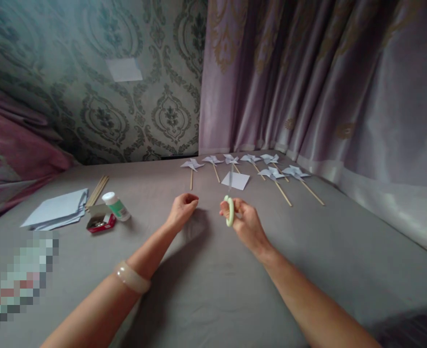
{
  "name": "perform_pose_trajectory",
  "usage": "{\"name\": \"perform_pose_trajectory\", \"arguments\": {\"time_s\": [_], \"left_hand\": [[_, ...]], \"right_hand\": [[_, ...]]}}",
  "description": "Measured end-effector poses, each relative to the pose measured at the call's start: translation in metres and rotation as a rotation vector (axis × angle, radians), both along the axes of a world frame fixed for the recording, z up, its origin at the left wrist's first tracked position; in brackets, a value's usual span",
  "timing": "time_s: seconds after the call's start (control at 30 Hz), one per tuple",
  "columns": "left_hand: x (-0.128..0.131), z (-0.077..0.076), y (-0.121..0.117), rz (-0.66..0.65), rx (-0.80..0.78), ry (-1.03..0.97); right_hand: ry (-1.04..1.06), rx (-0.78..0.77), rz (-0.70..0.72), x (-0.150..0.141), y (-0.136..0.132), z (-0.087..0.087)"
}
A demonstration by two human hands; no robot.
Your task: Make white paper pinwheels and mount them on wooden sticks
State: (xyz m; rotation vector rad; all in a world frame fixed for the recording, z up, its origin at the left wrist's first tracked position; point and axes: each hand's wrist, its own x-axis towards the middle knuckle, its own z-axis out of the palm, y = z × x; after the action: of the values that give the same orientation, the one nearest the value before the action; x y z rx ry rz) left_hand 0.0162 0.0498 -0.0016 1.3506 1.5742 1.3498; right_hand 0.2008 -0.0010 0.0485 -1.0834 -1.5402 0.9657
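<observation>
In my right hand (248,224) I grip a pair of scissors (229,211) by the pale green handles, with the blades pointing away from me. Just beyond the blades a square white paper (237,181) lies flat on the cloth. My left hand (184,209) hovers over the table to the left, fingers curled and thumb against them; whether anything is pinched there cannot be made out. Farther back lie several white paper pinwheels (271,174) on thin wooden sticks, the leftmost pinwheel (192,165) being beyond my left hand.
At the left are stacked white sheets (59,209), thin wooden sticks (97,191), a small open red box (100,223) and a white-capped bottle (117,207) with a green label. A grey cloth (206,299) covers the table. Curtains (307,82) hang along the right; a blurred patch hides something at lower left.
</observation>
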Motion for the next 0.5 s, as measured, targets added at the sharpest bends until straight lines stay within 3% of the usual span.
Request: {"name": "perform_pose_trajectory", "arguments": {"time_s": [0.23,0.37,0.5], "left_hand": [[0.075,0.003,0.071,-0.149,0.036,0.296],[0.106,0.000,0.106,-0.176,0.006,0.469],[0.114,0.004,0.145,-0.204,-0.026,0.613]], "right_hand": [[0.272,0.114,-0.490,0.051,0.045,0.006],[0.392,0.083,-0.572,0.064,0.057,0.004],[0.396,0.029,-0.574,0.065,0.058,0.004]]}}
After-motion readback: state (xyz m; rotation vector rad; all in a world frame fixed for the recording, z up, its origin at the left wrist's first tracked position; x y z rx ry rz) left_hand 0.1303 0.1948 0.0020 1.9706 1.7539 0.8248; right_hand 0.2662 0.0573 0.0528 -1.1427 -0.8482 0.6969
